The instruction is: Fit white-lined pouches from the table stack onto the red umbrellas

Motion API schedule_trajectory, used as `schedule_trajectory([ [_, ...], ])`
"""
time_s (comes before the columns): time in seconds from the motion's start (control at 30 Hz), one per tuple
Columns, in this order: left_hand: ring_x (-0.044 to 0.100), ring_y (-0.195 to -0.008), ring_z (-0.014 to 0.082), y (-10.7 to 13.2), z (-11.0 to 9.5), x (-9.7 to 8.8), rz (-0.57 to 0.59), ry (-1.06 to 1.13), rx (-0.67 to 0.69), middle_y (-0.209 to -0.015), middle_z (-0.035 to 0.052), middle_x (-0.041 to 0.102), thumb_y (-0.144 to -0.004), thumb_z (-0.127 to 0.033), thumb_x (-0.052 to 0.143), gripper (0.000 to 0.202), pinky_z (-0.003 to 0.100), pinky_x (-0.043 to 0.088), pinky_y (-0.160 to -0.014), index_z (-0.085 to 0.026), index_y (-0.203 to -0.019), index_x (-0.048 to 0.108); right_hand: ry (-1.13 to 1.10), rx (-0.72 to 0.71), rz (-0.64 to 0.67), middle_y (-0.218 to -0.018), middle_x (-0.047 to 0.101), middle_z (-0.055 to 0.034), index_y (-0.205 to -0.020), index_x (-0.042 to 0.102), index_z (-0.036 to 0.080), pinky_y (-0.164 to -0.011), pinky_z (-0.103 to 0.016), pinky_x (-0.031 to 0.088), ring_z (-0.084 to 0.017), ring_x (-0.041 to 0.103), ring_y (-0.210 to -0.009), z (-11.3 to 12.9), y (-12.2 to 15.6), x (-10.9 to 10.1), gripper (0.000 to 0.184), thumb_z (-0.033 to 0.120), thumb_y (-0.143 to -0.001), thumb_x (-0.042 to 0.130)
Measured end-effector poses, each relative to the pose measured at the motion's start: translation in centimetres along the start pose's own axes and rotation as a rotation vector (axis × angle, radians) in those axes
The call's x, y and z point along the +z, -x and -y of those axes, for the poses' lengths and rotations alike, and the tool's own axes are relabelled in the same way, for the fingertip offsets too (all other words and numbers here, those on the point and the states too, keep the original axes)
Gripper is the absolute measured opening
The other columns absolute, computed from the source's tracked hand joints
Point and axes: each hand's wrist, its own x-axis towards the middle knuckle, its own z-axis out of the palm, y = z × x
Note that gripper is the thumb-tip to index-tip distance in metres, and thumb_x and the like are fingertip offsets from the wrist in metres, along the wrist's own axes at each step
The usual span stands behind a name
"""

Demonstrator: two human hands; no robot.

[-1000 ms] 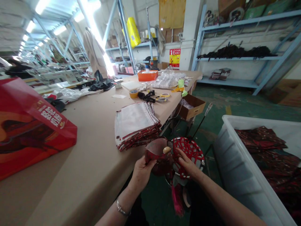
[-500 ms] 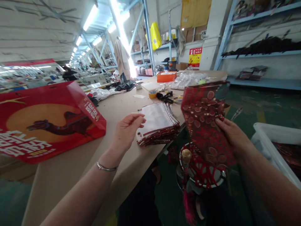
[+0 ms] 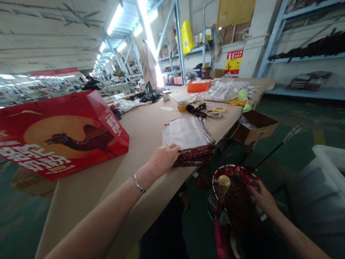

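A stack of fabric pieces [image 3: 185, 132], white lining up and dark red patterned edges showing, lies near the table edge. My left hand [image 3: 164, 157] is at its near left corner, fingers curled over the edge and thumb hidden. Low on the right, my right hand [image 3: 260, 194] is closed at the edge of a dark red patterned fabric piece [image 3: 239, 201]. That piece is over a round stool [image 3: 229, 168] with red strips across its rim. Dim light blurs the fingertips there. A stick with a tan knob [image 3: 223, 182] and pink wrapping stands in front of the stool.
A red camel-printed bag [image 3: 72, 136] stands on the table's left. Beyond the stack lie yellow tape [image 3: 182, 107], scissors [image 3: 215, 113], an orange box [image 3: 198, 86] and clear plastic bags [image 3: 223, 90]. A cardboard box [image 3: 254, 127] and a white bin [image 3: 320, 187] are on the right.
My right hand has lowered the patterned fabric piece from beside the table to the stool. My left hand has come down onto the stack's corner. The view has shifted slightly.
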Motion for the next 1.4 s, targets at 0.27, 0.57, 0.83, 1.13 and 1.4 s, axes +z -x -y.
schedule_trajectory([
  [0.27,0.063,-0.075,0.0191,-1.7,0.1,-2.2,0.072,-0.167,-0.052,-0.083,0.0077,0.065,-0.091,-0.021,0.037,0.025,0.027,0.044,-0.062,-0.014,-0.085,0.061,-0.199,-0.934,0.099,-0.100,0.065,-0.0064,-0.097,0.064,0.020,-0.087,-0.032,0.046,-0.017,0.058,-0.095,25.4,1.6,-7.3,0.022,0.029,-0.090,0.045],
  [0.57,0.052,-0.060,0.0119,-1.8,-0.1,-3.9,-0.212,0.215,-0.117,-0.067,-0.0003,0.058,-0.081,-0.019,0.052,0.015,0.024,0.035,-0.056,-0.018,-0.067,0.058,0.456,-1.148,0.353,-0.093,0.064,-0.0097,-0.096,0.065,0.016,-0.081,-0.032,0.044,-0.021,0.059,-0.091,37.7,0.5,-3.2,0.027,0.028,-0.091,0.041],
  [0.83,0.053,-0.064,0.0142,0.4,-0.4,-2.6,-0.374,0.343,-0.336,-0.072,0.0013,0.057,-0.076,-0.015,0.049,0.012,0.027,0.037,-0.060,-0.019,-0.068,0.057,0.584,-0.900,0.166,-0.097,0.067,-0.0154,-0.109,0.059,0.012,-0.077,-0.032,0.046,-0.022,0.063,-0.086,35.9,0.1,-5.7,0.030,0.014,-0.087,0.038],
  [1.13,0.056,-0.055,0.0099,4.1,-6.9,-5.1,-0.528,1.819,-0.769,-0.066,-0.0039,0.060,-0.063,-0.026,0.070,0.022,0.020,0.047,-0.046,-0.019,-0.076,0.054,0.204,-0.814,0.457,-0.090,0.066,-0.0080,-0.097,0.062,0.016,-0.075,-0.031,0.043,-0.021,0.060,-0.083,28.9,9.4,-6.9,0.022,0.021,-0.086,0.044],
  [1.4,0.042,-0.036,0.0064,9.4,-13.7,-0.8,0.257,1.821,-0.726,-0.045,-0.0022,0.051,-0.069,-0.037,0.070,0.027,0.016,0.033,-0.033,-0.015,-0.059,0.059,-1.297,0.383,0.826,-0.069,0.064,-0.0016,-0.084,0.066,0.018,-0.065,-0.026,0.047,-0.014,0.058,-0.062,22.2,15.3,-6.7,0.028,0.044,-0.081,0.056],
])
